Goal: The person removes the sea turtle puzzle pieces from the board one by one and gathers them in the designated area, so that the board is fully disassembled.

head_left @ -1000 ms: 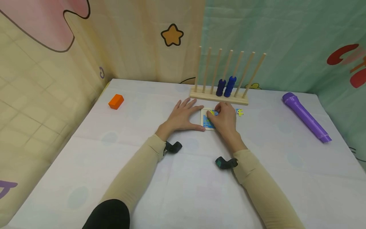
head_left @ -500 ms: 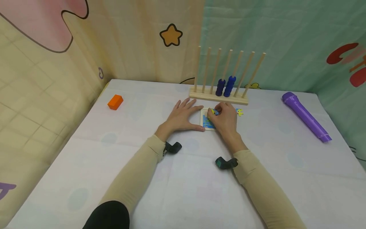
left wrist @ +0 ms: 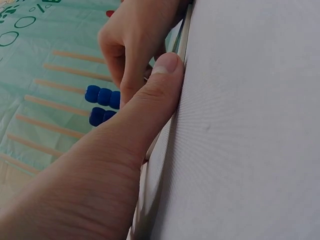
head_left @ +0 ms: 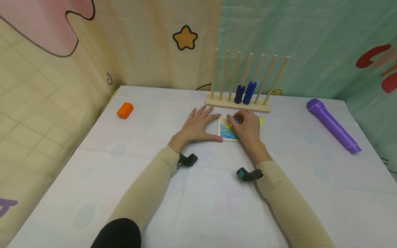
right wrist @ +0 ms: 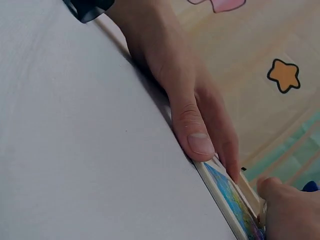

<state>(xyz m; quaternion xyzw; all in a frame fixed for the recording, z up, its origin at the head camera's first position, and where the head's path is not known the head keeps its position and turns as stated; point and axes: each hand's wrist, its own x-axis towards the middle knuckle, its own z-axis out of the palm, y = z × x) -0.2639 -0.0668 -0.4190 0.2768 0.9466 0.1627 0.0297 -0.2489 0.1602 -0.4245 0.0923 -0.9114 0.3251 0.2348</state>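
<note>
splayed left hand (head_left: pixel 199 126) against puzzle (head_left: pixel 225 133)

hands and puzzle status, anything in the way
Left hand spread at puzzle, left edge. Right hand curled over right side, grip unclear. Rack behind, apparently not blocking.

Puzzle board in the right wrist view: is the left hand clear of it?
No, the left hand has its thumb against the puzzle board at one corner.

The person's left hand (head_left: pixel 198 127) and right hand (head_left: pixel 248 128) flank the puzzle board (head_left: pixel 226 133); the peg rack (head_left: pixel 237 104) limits the far side. Near-side access, seen from here: between the sleeves (head_left: pixel 145 186), past inward-projecting wrist cameras (head_left: pixel 187 159). Lateral passage: between left hand and orange block (head_left: pixel 125 110), or right hand and purple tube (head_left: pixel 334 126).
</note>
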